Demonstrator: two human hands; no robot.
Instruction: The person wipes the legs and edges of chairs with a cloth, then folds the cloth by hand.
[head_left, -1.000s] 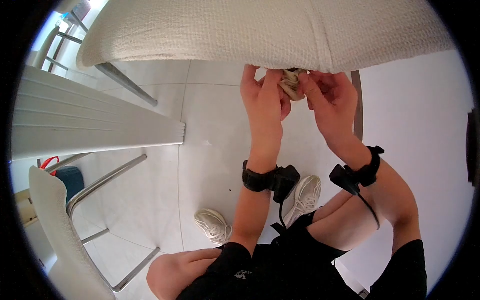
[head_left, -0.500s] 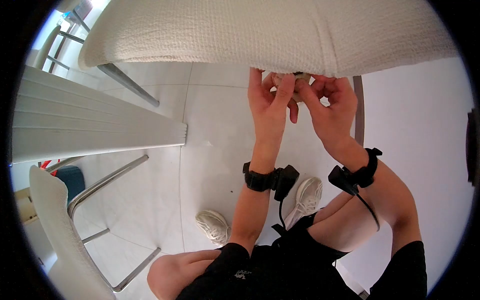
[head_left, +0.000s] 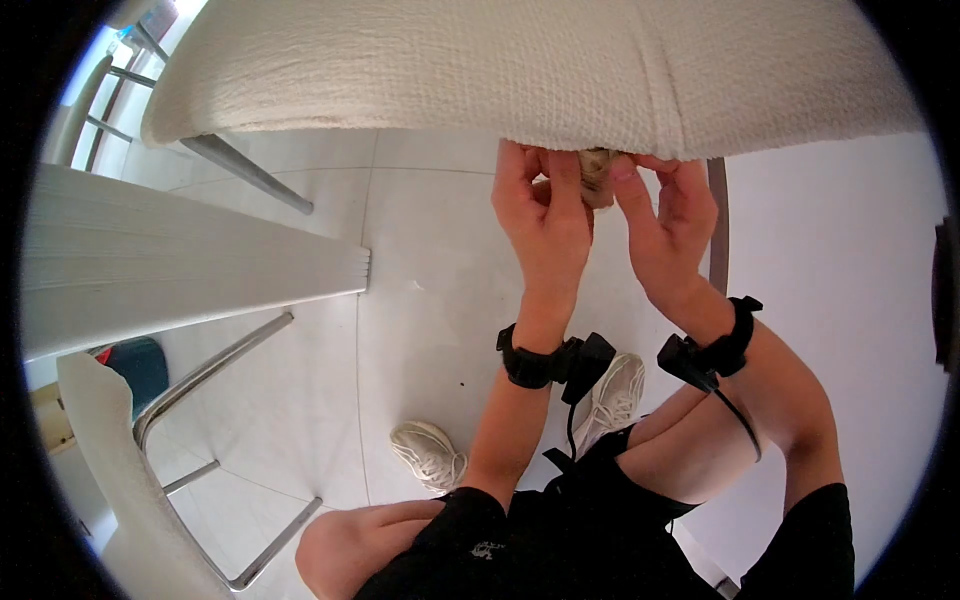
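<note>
Just under the hem of a cream textured cloth (head_left: 420, 80), a small beige-brown bundle (head_left: 597, 180) sits between my hands. What kind of thing it is, I cannot make out. My left hand (head_left: 545, 205) closes on its left side, thumb pointing up and fingers curled behind. On the other side, the thumb and curled fingers of my right hand (head_left: 670, 215) pinch its right edge. The cloth's hem hides several of my fingertips and the top of the bundle.
A white ridged table or panel (head_left: 200, 255) juts in from the left. Below it stands a white chair with metal legs (head_left: 215, 370). A white wall (head_left: 830, 300) rises on the right. My shoes (head_left: 430, 455) are on the pale tiled floor (head_left: 420, 350).
My left hand has shifted slightly, its thumb moving away from the right thumb. The bundle between my hands now shows more. The view has tilted a little.
</note>
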